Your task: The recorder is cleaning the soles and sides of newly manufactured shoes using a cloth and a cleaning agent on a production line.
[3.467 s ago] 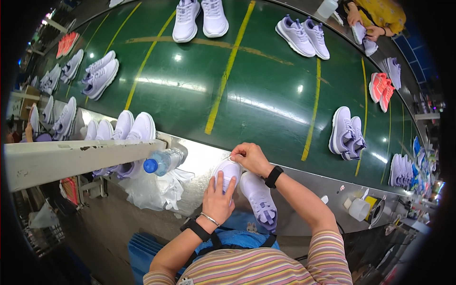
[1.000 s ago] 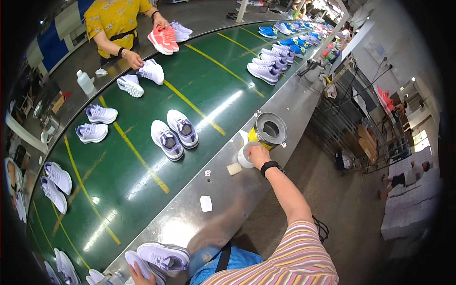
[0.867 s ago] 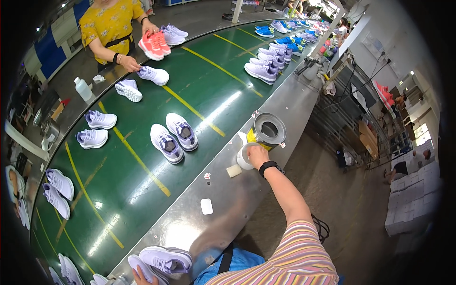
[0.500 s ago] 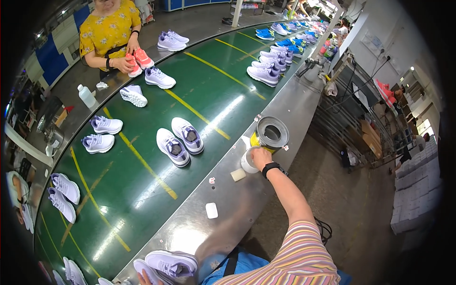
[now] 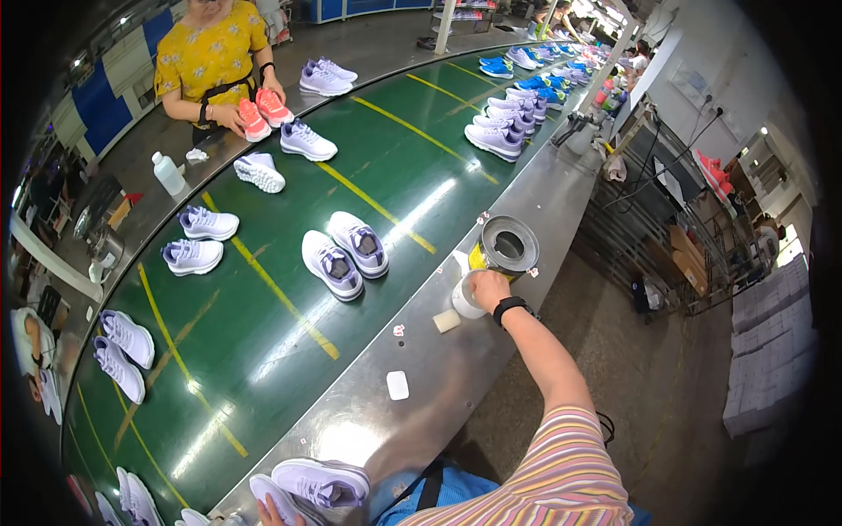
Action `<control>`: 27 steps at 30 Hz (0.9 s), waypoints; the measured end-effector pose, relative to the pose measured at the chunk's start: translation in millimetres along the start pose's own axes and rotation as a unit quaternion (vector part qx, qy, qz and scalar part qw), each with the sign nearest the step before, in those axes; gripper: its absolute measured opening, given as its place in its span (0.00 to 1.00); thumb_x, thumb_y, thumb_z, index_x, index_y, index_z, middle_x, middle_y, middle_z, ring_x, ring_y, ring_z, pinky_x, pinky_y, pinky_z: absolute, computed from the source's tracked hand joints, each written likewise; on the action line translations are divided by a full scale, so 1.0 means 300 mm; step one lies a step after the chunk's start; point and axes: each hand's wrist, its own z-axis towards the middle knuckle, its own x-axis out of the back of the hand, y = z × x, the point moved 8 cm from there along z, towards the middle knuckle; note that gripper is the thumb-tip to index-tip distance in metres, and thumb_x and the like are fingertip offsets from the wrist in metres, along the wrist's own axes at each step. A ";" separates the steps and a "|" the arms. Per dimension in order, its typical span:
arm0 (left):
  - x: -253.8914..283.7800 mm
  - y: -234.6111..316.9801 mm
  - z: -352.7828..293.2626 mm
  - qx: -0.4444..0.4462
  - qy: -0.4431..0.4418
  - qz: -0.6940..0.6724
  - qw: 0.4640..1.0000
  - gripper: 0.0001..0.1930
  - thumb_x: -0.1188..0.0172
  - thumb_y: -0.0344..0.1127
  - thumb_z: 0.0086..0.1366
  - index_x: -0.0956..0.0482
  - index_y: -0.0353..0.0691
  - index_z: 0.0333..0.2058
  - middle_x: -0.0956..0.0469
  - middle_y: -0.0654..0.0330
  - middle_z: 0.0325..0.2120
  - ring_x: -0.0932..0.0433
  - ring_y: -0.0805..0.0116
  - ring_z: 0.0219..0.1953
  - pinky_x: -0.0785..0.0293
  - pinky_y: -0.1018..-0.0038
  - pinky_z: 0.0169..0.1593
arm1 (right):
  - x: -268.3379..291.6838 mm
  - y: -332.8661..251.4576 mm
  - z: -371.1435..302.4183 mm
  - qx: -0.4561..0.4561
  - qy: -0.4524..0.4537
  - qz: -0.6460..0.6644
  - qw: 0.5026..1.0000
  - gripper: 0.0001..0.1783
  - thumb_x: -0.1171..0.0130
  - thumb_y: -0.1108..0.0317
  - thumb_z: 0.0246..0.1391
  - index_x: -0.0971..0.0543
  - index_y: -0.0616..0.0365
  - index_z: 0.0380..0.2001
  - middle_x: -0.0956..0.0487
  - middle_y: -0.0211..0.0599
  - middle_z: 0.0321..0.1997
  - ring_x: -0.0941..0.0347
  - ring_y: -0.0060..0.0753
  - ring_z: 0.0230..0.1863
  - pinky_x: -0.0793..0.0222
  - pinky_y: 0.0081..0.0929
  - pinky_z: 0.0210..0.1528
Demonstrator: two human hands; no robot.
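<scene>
My right hand (image 5: 491,287) reaches into the mouth of a white cup (image 5: 467,296), its fingers bent and partly hidden by the rim; what they grip inside does not show. Behind the cup stands a round metal can (image 5: 506,245) with a yellow side and an open hole in its lid. At the lower edge my left hand (image 5: 274,510) grips a lavender sneaker (image 5: 285,498), only its fingers showing. That shoe leans against a second lavender sneaker (image 5: 324,482) lying on the metal ledge in front of me.
A green belt (image 5: 289,263) with yellow lines carries pairs of lavender and blue sneakers. On the metal ledge (image 5: 438,377) lie a cream block (image 5: 446,321) and a white rounded pad (image 5: 397,385). Across the belt a person in yellow handles coral shoes (image 5: 263,114) near a white bottle (image 5: 168,174).
The whole view has shifted slightly, with things appearing further right. My right hand stays at the cup and my left on the sneaker. The person opposite has turned the coral shoes a little.
</scene>
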 end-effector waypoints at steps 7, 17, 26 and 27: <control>0.023 0.102 0.012 -0.005 0.002 0.000 1.000 0.47 0.37 0.45 0.45 0.53 0.34 0.60 0.46 0.35 0.56 0.47 0.41 0.59 0.51 0.59 0.61 | 0.351 -0.160 -0.126 0.046 0.126 0.494 0.859 0.10 0.46 0.75 0.48 0.25 0.63 0.37 0.24 0.33 0.31 0.29 0.23 0.32 0.34 0.20 0.35; 0.045 0.069 -0.021 0.116 0.074 -0.045 0.990 0.40 0.39 0.40 0.45 0.45 0.48 0.59 0.44 0.38 0.54 0.35 0.44 0.47 0.33 0.61 0.49 | 0.050 -1.568 -0.623 0.339 -0.459 0.524 0.632 0.08 0.46 0.73 0.49 0.23 0.63 0.33 0.23 0.31 0.29 0.28 0.19 0.30 0.32 0.18 0.33; 0.070 0.048 -0.023 0.123 0.114 -0.112 0.980 0.37 0.39 0.36 0.43 0.39 0.47 0.56 0.42 0.41 0.52 0.36 0.44 0.47 0.32 0.59 0.47 | -0.184 -1.892 -0.800 0.464 -0.426 0.374 0.681 0.08 0.41 0.70 0.44 0.21 0.62 0.29 0.21 0.34 0.28 0.27 0.22 0.31 0.32 0.22 0.37; 0.067 0.046 -0.022 0.122 0.114 -0.106 0.980 0.37 0.39 0.35 0.43 0.39 0.47 0.56 0.42 0.40 0.53 0.36 0.43 0.48 0.32 0.58 0.47 | -0.200 -1.897 -0.799 0.450 -0.437 0.380 0.680 0.07 0.41 0.71 0.45 0.21 0.62 0.29 0.22 0.33 0.27 0.27 0.21 0.30 0.32 0.21 0.36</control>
